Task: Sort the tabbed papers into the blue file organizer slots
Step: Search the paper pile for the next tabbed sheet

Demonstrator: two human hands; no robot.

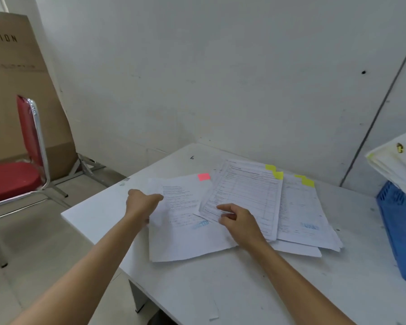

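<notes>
Several printed sheets lie fanned out on the white table (pixel 220 289). The left sheaf carries a pink tab (pixel 204 176). My left hand (pixel 142 202) grips its left edge, thumb on top of the pink-tabbed paper (pixel 185 238). The middle form, a yellow-tabbed paper (pixel 249 193), overlaps it, and my right hand (pixel 240 222) pinches its lower left corner with curled fingers. Another yellow-tabbed sheaf (pixel 300 207) lies further right. The blue file organizer (pixel 399 231) stands at the table's right edge, partly cut off, with a bundle of filed papers (pixel 399 165) leaning out of it.
A red chair with a chrome frame (pixel 17 174) stands to the left of the table, with a large cardboard box (pixel 14 78) behind it. The white wall (pixel 220 78) runs close behind the table. The table's left corner (pixel 63 214) is near my left arm.
</notes>
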